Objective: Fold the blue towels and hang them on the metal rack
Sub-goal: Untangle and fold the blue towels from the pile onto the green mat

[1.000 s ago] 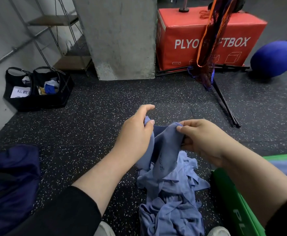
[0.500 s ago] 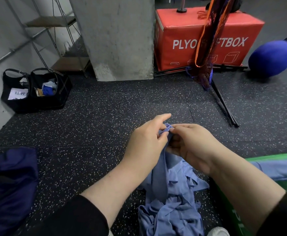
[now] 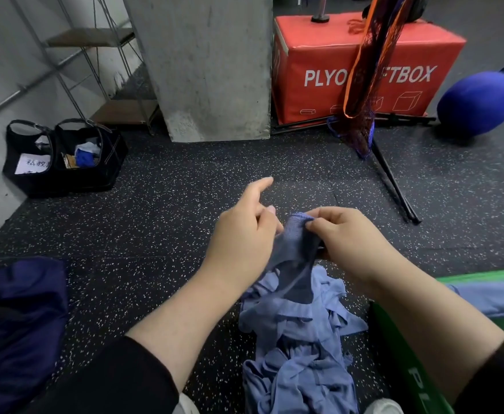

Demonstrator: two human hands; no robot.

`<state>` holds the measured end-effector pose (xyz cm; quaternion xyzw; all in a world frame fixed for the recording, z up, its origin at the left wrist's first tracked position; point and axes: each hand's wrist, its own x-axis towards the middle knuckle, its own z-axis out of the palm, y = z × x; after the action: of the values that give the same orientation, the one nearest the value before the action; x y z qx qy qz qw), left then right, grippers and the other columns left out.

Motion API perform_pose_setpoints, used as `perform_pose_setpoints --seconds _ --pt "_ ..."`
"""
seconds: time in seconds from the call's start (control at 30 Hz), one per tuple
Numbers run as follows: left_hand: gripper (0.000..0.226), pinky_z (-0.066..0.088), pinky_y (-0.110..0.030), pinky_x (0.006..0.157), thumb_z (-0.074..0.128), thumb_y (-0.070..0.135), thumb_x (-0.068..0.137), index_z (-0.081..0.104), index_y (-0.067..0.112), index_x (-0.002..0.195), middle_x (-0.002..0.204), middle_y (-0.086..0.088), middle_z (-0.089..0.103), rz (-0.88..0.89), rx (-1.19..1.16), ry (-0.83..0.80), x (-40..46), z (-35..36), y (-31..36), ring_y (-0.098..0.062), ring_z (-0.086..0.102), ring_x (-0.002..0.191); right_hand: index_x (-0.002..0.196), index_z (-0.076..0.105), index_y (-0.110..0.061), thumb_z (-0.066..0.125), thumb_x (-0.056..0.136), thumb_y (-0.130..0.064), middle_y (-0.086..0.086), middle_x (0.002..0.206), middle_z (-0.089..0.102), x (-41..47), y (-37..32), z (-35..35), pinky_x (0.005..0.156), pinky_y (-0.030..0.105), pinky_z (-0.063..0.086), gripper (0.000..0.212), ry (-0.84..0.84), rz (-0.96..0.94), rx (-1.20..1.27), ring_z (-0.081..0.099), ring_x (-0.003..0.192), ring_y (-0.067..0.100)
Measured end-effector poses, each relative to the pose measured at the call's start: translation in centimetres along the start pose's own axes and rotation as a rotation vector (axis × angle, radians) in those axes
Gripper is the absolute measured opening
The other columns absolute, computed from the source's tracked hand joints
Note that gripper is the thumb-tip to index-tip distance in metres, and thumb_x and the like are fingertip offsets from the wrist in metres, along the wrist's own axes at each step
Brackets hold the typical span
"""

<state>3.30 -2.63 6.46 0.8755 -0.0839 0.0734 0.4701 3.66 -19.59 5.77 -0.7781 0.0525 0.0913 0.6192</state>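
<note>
A second ago the left hand (image 3: 241, 234) pinched one corner of the towel (image 3: 297, 249) and the right hand (image 3: 352, 237) another, apart, with the cloth stretched between; half a second ago they had come together at one bunched point. Now the right hand alone pinches the towel's top edge between thumb and forefinger, while the left has loosened, its forefinger lifted straight and pointing away, its other fingers at the cloth's left side. The towel hangs narrower beneath them.
</note>
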Motion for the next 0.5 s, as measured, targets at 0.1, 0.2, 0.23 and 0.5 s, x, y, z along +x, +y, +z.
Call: perform_pose_setpoints --seconds 0.1,0.2,0.23,0.5 --pt "0.057 0.038 -0.032 0.112 0.064 0.025 0.096 0.045 0.033 0.149 0.14 0.016 0.052 0.074 0.177 -0.277 0.6 -0.8 -0.9 -0.004 0.048 0.128 0.086 0.074 -0.021 0.052 0.093 -0.01 0.002 0.072 0.071 -0.4 -1.0 -0.7 0.063 0.03 0.047 0.025 -0.087 -0.18 -0.375 0.054 0.061 0.007" --pt "0.038 0.038 -0.022 0.106 0.076 0.031 0.09 0.065 0.03 0.126 0.139 0.017 0.056 0.003 0.117 -0.572 0.4 -0.9 -1.5 0.002 0.05 0.123 0.089 0.073 -0.026 0.054 0.094 -0.011 -0.002 0.064 0.064 -1.0 -1.9 -1.3 0.055 0.027 0.04 0.025 -0.235 -0.233 -0.55 0.044 0.053 0.005" --pt "0.026 0.046 -0.025 0.097 0.078 0.031 0.088 0.067 0.031 0.112 0.122 0.014 0.066 -0.029 0.076 -0.593 0.3 -0.9 -1.7 0.0 0.058 0.106 0.089 0.072 -0.028 0.054 0.094 -0.012 -0.004 0.062 0.062 -1.0 -1.9 -1.4 0.054 0.026 0.041 0.025 -0.251 -0.234 -0.595 0.044 0.053 0.005" --pt "0.013 0.041 -0.036 0.064 0.067 0.015 0.085 0.058 0.025 0.082 0.066 0.009 0.056 -0.109 0.216 -0.562 0.3 -1.6 -3.6 -0.011 0.044 0.061 0.082 0.066 -0.038 0.054 0.097 -0.017 -0.025 0.073 0.066 -1.0 -1.0 -2.7 0.063 0.013 0.044 0.029 -0.166 -0.232 -0.714 0.057 0.066 -0.007"
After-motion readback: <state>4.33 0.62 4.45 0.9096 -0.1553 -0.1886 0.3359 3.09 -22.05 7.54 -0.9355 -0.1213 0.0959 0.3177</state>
